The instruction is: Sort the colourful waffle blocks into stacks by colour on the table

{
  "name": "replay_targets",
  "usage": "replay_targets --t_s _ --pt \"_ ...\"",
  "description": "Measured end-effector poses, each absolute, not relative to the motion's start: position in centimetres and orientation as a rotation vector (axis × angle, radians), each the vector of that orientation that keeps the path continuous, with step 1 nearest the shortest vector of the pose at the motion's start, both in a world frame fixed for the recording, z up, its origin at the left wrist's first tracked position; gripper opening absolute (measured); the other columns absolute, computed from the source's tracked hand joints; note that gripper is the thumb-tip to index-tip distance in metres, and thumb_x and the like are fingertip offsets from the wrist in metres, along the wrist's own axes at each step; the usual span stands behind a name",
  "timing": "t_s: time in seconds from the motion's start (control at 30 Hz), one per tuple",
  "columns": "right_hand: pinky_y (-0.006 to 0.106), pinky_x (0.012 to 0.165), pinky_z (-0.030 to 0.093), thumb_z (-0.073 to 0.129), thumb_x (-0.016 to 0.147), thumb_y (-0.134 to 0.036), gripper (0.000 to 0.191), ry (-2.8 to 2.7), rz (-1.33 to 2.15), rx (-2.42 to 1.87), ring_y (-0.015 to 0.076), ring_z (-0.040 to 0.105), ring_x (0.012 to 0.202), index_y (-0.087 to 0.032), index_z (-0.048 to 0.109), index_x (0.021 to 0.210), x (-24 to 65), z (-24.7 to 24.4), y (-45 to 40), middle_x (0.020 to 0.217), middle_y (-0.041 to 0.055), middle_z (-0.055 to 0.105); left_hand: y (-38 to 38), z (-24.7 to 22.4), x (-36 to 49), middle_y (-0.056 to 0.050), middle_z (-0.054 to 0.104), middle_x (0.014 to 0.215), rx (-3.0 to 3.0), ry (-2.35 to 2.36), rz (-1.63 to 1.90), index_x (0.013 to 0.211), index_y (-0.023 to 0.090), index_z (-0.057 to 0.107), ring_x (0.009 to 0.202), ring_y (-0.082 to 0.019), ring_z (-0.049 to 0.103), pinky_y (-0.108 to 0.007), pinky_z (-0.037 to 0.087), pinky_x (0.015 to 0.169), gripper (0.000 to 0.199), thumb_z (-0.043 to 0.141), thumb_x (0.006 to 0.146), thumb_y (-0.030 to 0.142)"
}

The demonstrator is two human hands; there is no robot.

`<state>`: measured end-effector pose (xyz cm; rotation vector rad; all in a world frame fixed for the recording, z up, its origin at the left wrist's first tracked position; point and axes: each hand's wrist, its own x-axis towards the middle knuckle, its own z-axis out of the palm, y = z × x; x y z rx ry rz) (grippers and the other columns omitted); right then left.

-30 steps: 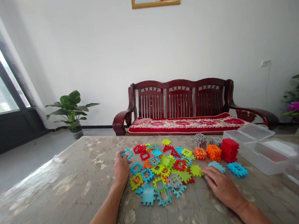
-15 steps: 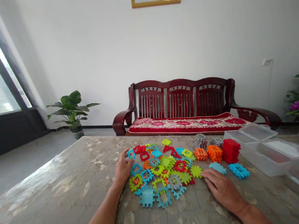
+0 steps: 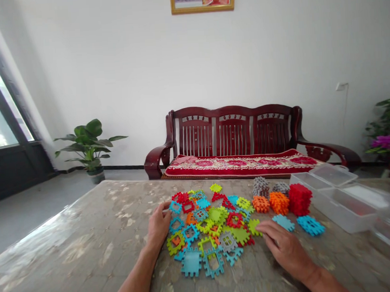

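Observation:
Flat notched plastic pieces in blue, green, red, orange and grey lie in a loose pile on the table. My left hand [image 3: 159,224] is at the pile's left edge, its curled fingertips by a blue frame piece [image 3: 175,207]. On the right, my right hand [image 3: 284,244] has its fingers together at a lime green piece [image 3: 254,227]; whether it grips that piece is unclear. Behind this hand are a light blue piece [image 3: 283,223], a blue stack [image 3: 310,225], orange stacks [image 3: 279,203], a tall red stack [image 3: 300,199] and grey stacks [image 3: 260,187].
Clear plastic boxes [image 3: 344,209] with open lids stand at the right of the patterned table [image 3: 88,242]. Beyond the table is a dark red wooden bench [image 3: 232,130] with a red floral cover. A potted plant [image 3: 93,146] stands at the left.
The view has shifted slightly. My right hand has moved a little left, its fingertips now closer over the lime green piece. My left hand remains beside the blue frame piece.

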<state>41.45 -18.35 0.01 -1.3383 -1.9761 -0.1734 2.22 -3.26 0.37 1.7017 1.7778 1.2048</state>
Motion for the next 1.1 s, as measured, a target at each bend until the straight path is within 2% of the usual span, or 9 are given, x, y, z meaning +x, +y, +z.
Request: replay_targets --t_s 0.2,0.37,0.5,0.7,0.93,1.1 --pt "0.035 0.097 0.049 0.045 0.087 -0.012 0.036 -2.044 -0.104 -1.473 0.0205 0.064 0.108 -0.023 0.069 0.111 39.2 2.8 -13.2 0.112 0.0059 0.071 -3.3 0.5 2.0 -0.006 0.074 0.107 1.701 1.933 1.18 0.107 0.021 0.071 0.087 -0.016 0.07 -0.025 0.052 0.08 0.032 0.054 0.081 0.016" --pt "0.038 0.103 0.043 0.049 0.079 -0.009 0.047 -2.077 -0.044 -1.791 0.0241 0.061 0.114 -0.019 0.067 0.122 38.0 3.9 -7.2 0.123 0.0097 0.069 -3.3 0.4 1.9 -0.007 0.072 0.109 1.738 1.964 1.153 0.109 0.02 0.07 0.091 -0.018 0.068 -0.026 0.052 0.081 0.032 0.055 0.081 0.017" --pt "0.037 0.1 0.042 0.052 0.073 -0.005 0.054 -2.082 0.001 -1.894 0.0256 0.062 0.114 -0.021 0.068 0.121 37.9 3.5 -3.8 0.125 0.01 0.068 -3.3 0.3 1.8 -0.007 0.072 0.108 1.746 1.957 1.147 0.109 0.022 0.07 0.091 -0.017 0.067 -0.025 0.052 0.081 0.033 0.055 0.081 0.015" --pt "0.039 0.092 0.046 0.059 0.068 -0.006 0.058 -2.08 0.021 -1.977 0.0276 0.065 0.105 -0.027 0.068 0.121 38.0 3.1 -2.2 0.115 0.0072 0.073 -3.7 1.0 2.0 -0.006 0.073 0.106 1.745 1.935 1.101 0.107 0.022 0.072 0.093 -0.017 0.068 -0.026 0.051 0.082 0.032 0.054 0.081 0.015" --pt "0.033 0.091 0.043 0.057 0.071 -0.003 0.05 -2.096 -0.097 -1.956 0.024 0.062 0.104 -0.023 0.071 0.115 37.2 4.0 -2.9 0.109 0.009 0.07 -3.7 0.9 2.1 -0.005 0.074 0.104 1.793 1.925 1.117 0.101 0.022 0.074 0.091 -0.018 0.068 -0.027 0.051 0.082 0.029 0.053 0.083 0.016" --pt "0.033 0.089 0.042 0.059 0.08 -0.013 0.023 -2.064 -0.18 -1.915 0.0237 0.06 0.101 -0.024 0.075 0.093 37.0 5.2 -4.0 0.097 0.0068 0.07 -3.4 0.4 1.9 -0.004 0.074 0.103 1.804 1.918 1.125 0.102 0.023 0.074 0.089 -0.017 0.068 -0.027 0.051 0.083 0.029 0.053 0.083 0.017"
